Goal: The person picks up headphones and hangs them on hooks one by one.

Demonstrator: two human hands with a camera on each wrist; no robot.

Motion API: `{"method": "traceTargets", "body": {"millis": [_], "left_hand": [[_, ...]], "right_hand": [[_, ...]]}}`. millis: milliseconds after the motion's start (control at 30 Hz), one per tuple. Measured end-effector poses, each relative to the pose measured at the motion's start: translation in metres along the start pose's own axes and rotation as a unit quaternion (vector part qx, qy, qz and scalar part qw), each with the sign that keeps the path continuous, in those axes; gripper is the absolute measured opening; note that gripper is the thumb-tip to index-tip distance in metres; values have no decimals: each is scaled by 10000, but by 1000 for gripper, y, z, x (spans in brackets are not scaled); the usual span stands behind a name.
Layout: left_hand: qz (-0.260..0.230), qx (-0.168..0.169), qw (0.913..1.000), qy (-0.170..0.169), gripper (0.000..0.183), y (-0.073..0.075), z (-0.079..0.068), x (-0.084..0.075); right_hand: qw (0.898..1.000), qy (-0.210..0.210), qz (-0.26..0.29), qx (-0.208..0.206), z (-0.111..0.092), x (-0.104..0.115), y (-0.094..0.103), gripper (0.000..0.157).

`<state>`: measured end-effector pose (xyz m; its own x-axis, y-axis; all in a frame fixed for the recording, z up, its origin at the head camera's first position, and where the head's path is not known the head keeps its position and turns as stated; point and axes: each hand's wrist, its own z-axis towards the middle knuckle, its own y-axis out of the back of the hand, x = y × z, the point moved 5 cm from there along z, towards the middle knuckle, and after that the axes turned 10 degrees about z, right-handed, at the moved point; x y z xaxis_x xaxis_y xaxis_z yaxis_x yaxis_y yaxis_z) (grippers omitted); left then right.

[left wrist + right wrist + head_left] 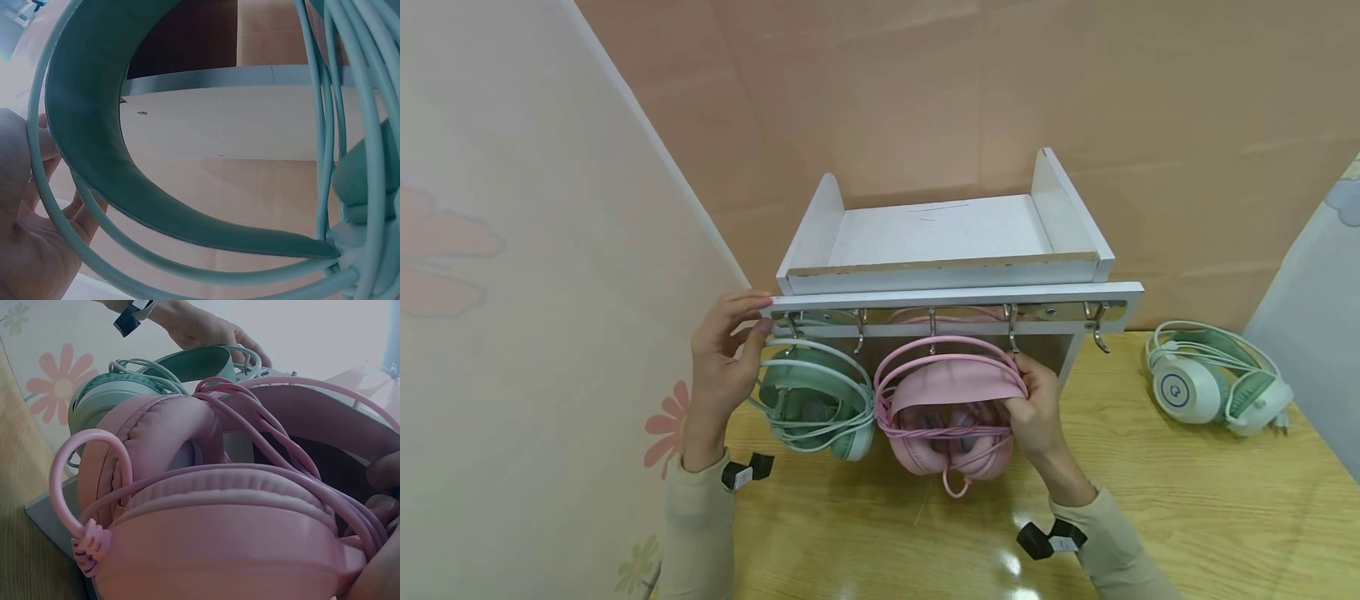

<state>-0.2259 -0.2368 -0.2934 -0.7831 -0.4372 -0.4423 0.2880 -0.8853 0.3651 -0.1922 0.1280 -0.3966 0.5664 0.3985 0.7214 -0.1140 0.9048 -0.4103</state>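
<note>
Green-and-white headphones (816, 383) hang from the leftmost hook of a white rack (955, 295), their cable bundled across them. Beside them, my left hand (724, 354) pinches the rack's left end, fingertips over the top and thumb at the front. With my right hand (1037, 408) I grip the right side of pink headphones (958, 379). Their double-wire headband lies right at the middle hooks, ear cups downward. In the right wrist view the pink ear cup (219, 544) fills the foreground, with a loop of cable (59, 469) sticking out.
A second green-and-white pair of headphones (1217, 383) lies on the wooden table (1157, 500) at the right. The rightmost hook (1099, 327) bears nothing. Above the hooks, the rack has an open white tray shelf (940, 229). A flowered white panel (550, 333) stands at the left.
</note>
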Motion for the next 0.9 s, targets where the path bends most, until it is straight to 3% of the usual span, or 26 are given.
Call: {"method": "traceTargets", "body": {"millis": [233,333,533,900], "left_hand": [[-53,11,9999,100,30,0,0,1],[-35,7,9999,133,30,1,1,0],[-35,19,9999,161,30,1,0,0],[-9,25,9998,177,30,1,0,0]], "right_hand": [[9997,56,-227,53,1,-2,-1,21],[9996,113,-264,69,1,-2,-1,17],[9997,40,-255,-21,-1,-4,1,33],[9998,-18,-175,52,-4,-7,3,45]]}}
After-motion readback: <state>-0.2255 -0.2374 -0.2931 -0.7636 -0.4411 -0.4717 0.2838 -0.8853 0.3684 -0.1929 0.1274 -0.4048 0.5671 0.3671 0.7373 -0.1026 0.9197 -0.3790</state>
